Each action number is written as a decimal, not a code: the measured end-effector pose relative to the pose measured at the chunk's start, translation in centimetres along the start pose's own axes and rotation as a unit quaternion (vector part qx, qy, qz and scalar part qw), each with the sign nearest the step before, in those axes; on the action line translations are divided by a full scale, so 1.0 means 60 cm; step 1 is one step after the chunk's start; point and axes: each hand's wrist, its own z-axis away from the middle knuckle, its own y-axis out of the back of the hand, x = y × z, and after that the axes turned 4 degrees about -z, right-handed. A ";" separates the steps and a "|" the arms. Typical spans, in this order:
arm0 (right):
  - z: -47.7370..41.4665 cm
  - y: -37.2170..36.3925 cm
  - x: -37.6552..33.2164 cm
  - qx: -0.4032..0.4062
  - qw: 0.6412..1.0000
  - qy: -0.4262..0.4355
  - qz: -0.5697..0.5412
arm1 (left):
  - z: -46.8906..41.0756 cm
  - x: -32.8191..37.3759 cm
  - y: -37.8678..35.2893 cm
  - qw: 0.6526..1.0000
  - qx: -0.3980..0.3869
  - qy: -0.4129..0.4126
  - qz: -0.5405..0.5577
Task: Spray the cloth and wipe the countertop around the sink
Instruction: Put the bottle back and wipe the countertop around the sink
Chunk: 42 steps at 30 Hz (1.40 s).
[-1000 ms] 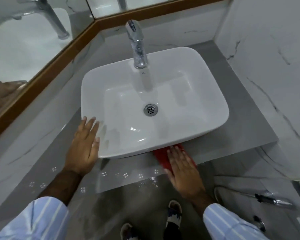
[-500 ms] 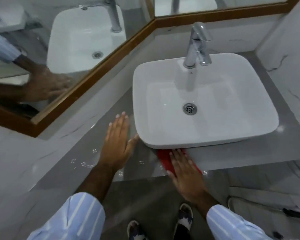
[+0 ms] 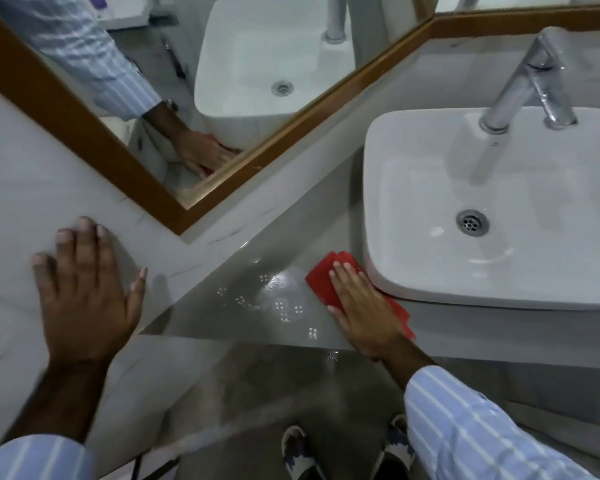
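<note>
My right hand (image 3: 364,313) flat, fingers spread, pressing red cloth (image 3: 323,282) onto grey countertop (image 3: 257,306) just beside white sink (image 3: 378,271) left corner. My left hand (image 3: 84,296) open, gripping nothing, palm against marble wall (image 3: 11,202).

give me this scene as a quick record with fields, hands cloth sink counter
left hand: flat, fingers spread, on the white marble wall
right hand: pressed flat on the folded red cloth
cloth position: on the glossy grey countertop, at the front left corner of the white rectangular ceramic sink
faucet: chrome tap at the back rim of the sink
mirror: wood-framed mirror reflecting sink and hand
</note>
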 end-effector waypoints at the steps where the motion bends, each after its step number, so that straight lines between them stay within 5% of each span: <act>1: 0.012 0.004 0.004 0.006 0.999 -0.025 -0.020 | 0.004 -0.004 -0.012 1.000 0.007 -0.004 -0.013; 8: -0.030 -0.013 -0.080 0.054 0.985 -0.163 -0.024 | 0.000 -0.008 -0.028 0.999 0.013 0.001 -0.037; 13: -0.127 -0.039 -0.196 0.014 1.000 0.005 0.007 | -0.001 -0.013 -0.039 0.997 0.050 -0.016 -0.058; 15: -0.106 -0.044 -0.190 -0.025 0.992 0.112 0.059 | -0.003 -0.016 -0.044 0.995 0.067 -0.022 -0.069; 17: -0.083 -0.035 -0.145 -0.022 0.990 0.130 0.048 | -0.004 -0.020 -0.049 0.993 0.081 -0.027 -0.087; 21: -0.061 -0.016 -0.080 0.026 0.998 -0.061 0.022 | -0.004 -0.024 -0.059 0.986 0.111 -0.033 -0.122; 25: -0.107 -0.021 -0.171 0.061 0.981 -0.182 -0.003 | -0.008 -0.021 -0.062 0.982 0.126 -0.033 -0.136; 29: -0.138 -0.042 -0.270 0.000 1.000 0.018 0.001 | -0.006 -0.018 -0.063 0.983 0.127 -0.023 -0.131; 33: -0.126 -0.026 -0.207 -0.046 0.967 0.246 0.053 | -0.008 -0.021 -0.064 0.982 0.129 -0.028 -0.135; 35: -0.115 -0.021 -0.151 -0.035 0.973 0.219 0.060 | -0.006 -0.021 -0.064 0.981 0.137 -0.023 -0.135; 40: -0.139 -0.029 -0.190 0.040 0.996 -0.083 0.009 | -0.007 -0.017 -0.068 0.981 0.145 -0.026 -0.127; 42: -0.160 -0.037 -0.259 0.044 0.996 -0.069 -0.028 | -0.007 -0.023 -0.069 0.980 0.145 -0.034 -0.135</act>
